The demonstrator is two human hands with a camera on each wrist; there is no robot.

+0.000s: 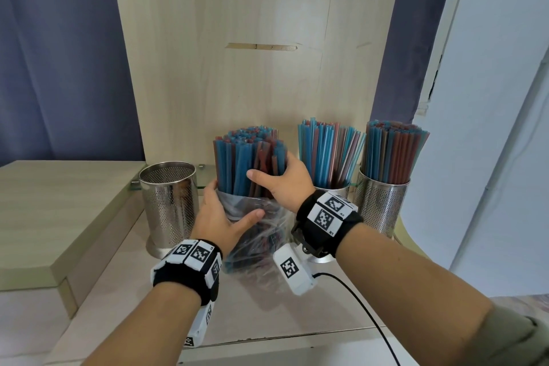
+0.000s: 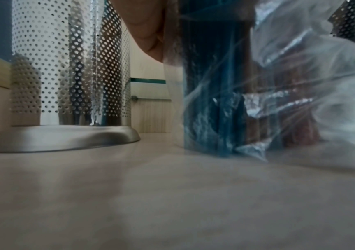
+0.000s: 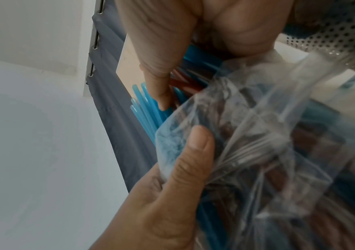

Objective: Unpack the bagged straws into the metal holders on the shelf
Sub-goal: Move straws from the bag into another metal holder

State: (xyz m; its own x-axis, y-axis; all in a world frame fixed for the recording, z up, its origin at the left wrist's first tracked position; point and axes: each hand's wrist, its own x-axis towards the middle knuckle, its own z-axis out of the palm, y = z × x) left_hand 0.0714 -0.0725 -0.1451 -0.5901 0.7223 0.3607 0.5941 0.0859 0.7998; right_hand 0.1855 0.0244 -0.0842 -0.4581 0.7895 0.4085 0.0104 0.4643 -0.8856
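Perforated steel empty holder (image 1: 170,202) stands just left of bagged straws (image 1: 249,157).

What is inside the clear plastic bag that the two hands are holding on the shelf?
The clear plastic bag holds a standing bundle of blue and red straws; their upper halves stick out above it. The crumpled plastic and the left hand hide the lower ends.

No brand, label or word can be read anywhere. Only black-and-white square code markers are seen on the wristbands (image 1: 326,214); tiny characters printed beside them on the right band are too small to be made out.
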